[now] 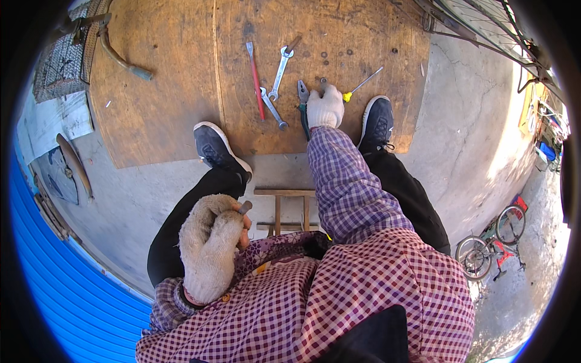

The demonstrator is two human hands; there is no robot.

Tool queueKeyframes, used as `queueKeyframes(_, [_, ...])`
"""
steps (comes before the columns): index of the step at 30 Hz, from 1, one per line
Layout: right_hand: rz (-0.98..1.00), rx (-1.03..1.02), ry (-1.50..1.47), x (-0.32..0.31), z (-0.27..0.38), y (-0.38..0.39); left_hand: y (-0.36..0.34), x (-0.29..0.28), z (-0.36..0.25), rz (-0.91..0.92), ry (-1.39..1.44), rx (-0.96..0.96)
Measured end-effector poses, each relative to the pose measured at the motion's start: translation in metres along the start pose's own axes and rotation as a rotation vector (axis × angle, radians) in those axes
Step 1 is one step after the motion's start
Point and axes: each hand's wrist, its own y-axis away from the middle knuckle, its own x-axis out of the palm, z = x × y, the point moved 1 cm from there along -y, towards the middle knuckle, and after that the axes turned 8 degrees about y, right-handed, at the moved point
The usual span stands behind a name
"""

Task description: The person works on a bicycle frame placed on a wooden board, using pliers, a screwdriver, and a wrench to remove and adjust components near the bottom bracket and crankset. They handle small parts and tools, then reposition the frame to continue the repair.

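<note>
Gloved left hand (212, 248) grips a short rod (245, 207) while right hand (326, 110) is down at the wooden board (157, 78)

The left hand is raised near the lap, its fingers clamped on the brown rod, one end of which sticks out. The right hand, also gloved, is low over the board beside a small round metal piece (323, 80); whether its fingers are apart or closed on anything, I cannot tell. Just left of it lie pliers (303, 92); just right, a yellow-handled screwdriver (347, 97) points away. Farther left are a long red tool (255, 81) with a flat metal tip, an upper wrench (279, 75) and a lower wrench (273, 109). The board lies on a concrete floor (460, 115).
</note>
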Motion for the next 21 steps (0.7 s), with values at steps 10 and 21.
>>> queueKeyframes(10, [0.099, -0.096, 0.215, -0.061, 0.061, -0.025, 0.031, 0.004, -0.048, -0.008, -0.093, -0.054])
queueKeyframes(21, [0.155, -0.037, 0.332, -0.234, 0.201, 0.003, 0.157, -0.004, -0.228, 0.06, -0.119, -0.011])
